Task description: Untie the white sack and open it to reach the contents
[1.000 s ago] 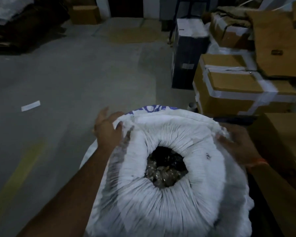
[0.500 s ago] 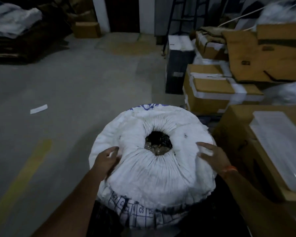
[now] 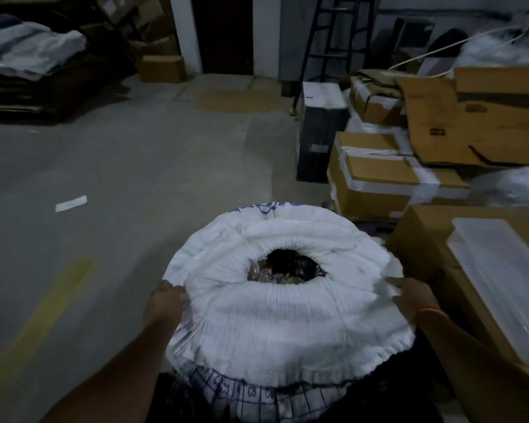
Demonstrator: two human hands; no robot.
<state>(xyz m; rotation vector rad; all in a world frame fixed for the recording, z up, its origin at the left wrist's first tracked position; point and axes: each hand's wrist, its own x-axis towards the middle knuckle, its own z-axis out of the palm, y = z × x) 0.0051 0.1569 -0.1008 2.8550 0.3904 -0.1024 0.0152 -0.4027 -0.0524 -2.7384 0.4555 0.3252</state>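
Note:
The white woven sack point(image 3: 287, 319) stands upright in front of me, its top folded outward into a thick rolled collar. A round opening in the middle shows small brownish contents point(image 3: 283, 271) in dark shadow. My left hand point(image 3: 165, 303) grips the rolled edge on the sack's left side. On the right side my right hand point(image 3: 411, 296), with an orange band at the wrist, holds the rolled edge. Blue printed lettering and a grid run around the sack's lower front.
Taped cardboard boxes point(image 3: 376, 175) and a black box point(image 3: 318, 132) are stacked close on the right, with a box bearing a clear plastic lid point(image 3: 501, 285) right beside the sack. Bare concrete floor point(image 3: 119, 178) stretches left, with a paper strip point(image 3: 71, 203) on it.
Both hands slid from the top of the collar down and outward to its left and right edges. The rolled edge sits lower and the opening is wider than half a second ago.

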